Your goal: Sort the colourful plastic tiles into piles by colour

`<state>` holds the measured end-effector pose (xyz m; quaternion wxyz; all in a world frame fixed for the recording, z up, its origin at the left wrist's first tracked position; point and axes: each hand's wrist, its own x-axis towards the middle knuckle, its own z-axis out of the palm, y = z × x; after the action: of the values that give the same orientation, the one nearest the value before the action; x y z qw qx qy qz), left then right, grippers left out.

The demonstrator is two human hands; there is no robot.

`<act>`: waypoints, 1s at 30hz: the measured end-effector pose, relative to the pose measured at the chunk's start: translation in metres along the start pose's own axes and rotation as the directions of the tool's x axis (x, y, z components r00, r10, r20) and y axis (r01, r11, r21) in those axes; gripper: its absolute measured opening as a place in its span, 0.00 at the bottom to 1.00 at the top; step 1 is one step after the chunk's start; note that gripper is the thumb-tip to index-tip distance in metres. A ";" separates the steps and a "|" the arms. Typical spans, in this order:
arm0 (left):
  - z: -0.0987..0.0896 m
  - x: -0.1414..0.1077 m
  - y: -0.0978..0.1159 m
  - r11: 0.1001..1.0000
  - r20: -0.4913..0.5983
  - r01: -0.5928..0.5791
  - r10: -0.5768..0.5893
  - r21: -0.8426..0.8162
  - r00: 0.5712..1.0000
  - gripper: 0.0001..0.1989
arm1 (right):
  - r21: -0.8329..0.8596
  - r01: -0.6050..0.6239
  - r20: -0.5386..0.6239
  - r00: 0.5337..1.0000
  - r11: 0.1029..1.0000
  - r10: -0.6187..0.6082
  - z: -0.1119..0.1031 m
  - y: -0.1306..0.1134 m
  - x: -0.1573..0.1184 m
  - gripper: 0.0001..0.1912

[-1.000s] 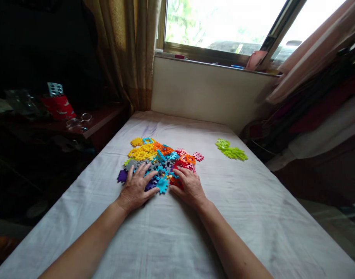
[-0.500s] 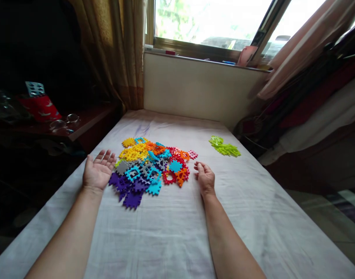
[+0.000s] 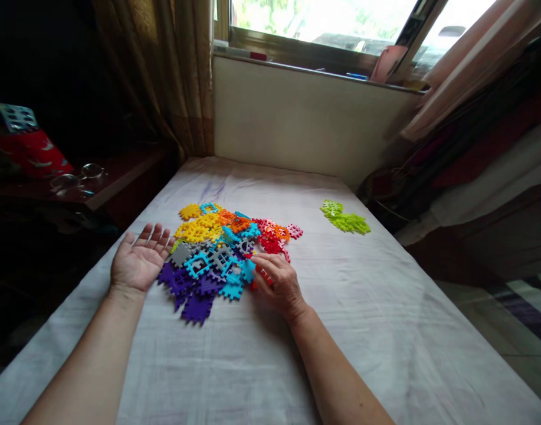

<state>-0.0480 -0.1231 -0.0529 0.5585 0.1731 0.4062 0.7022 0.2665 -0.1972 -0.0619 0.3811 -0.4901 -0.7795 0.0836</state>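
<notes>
Pale sheet [image 3: 208,372], toothed pieces [image 3: 221,257], eyeglasses [image 3: 79,177] well apart

I cannot tell whether my right grip [image 3: 278,284] pinches anything; it hides part of the red pieces [image 3: 271,243] from me. My view's edges crop the window [image 3: 314,26], the red container [image 3: 38,154] and both forearms [image 3: 91,348]. Small sill items [image 3: 357,76] stay too blurred to identify.

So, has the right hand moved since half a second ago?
Yes, to the left: the right hand is now farther from the green pieces and over the near right edge of the colourful pile.
</notes>
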 end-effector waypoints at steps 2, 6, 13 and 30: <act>0.000 -0.001 0.000 1.000 -0.005 0.002 -0.002 -0.003 1.000 0.15 | 0.041 -0.035 -0.046 0.998 0.999 0.036 0.000 0.001 0.000 0.16; 0.003 -0.004 0.001 1.000 -0.018 0.015 -0.016 -0.020 1.000 0.14 | 0.002 -0.245 -0.228 0.944 0.970 0.239 -0.010 0.028 -0.002 0.17; 0.010 -0.009 0.004 0.999 -0.055 0.033 -0.034 -0.028 0.998 0.16 | -0.184 -0.396 -0.135 0.917 0.899 0.376 -0.029 0.061 -0.011 0.14; 0.015 -0.012 0.007 0.989 -0.068 0.077 -0.086 -0.123 0.994 0.16 | -0.038 -0.276 -0.090 0.958 0.960 0.272 -0.022 0.050 -0.008 0.07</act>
<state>-0.0385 -0.1287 -0.0363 0.5809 0.0964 0.3902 0.7078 0.3180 -0.1841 -0.0758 0.3858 -0.6058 -0.6893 0.0950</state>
